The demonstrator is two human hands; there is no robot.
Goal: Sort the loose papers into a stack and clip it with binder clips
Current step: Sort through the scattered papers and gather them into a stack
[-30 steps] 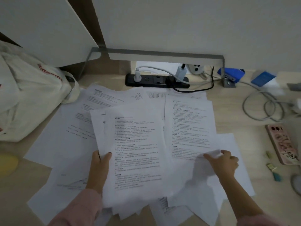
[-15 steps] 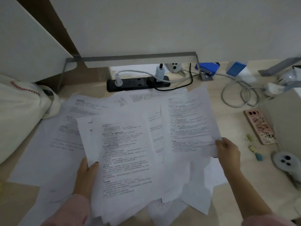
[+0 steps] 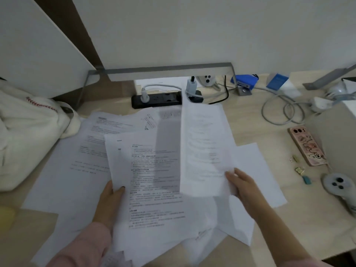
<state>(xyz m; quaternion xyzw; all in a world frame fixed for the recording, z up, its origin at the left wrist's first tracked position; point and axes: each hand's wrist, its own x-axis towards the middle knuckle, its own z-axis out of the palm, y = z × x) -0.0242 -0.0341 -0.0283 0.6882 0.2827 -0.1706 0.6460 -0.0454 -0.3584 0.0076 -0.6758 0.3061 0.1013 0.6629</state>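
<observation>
Left hand (image 3: pixel 110 197) pinches a stack (image 3: pixel 154 189) of printed pages; right hand (image 3: pixel 242 186) grips a raised sheet (image 3: pixel 202 147) (blurred). Loose papers (image 3: pixel 81 162) cover the desk (image 3: pixel 250 124); probably binder clips (image 3: pixel 299 170) lie right.

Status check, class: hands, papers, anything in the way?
Left hand grips gathered sheets. Right hand pinches one raised sheet. Binder clips lie beside phone, untouched.

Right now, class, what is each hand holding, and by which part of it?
The left hand holds the gathered sheets by their left edge. The right hand pinches a single sheet at its lower right corner.
</observation>
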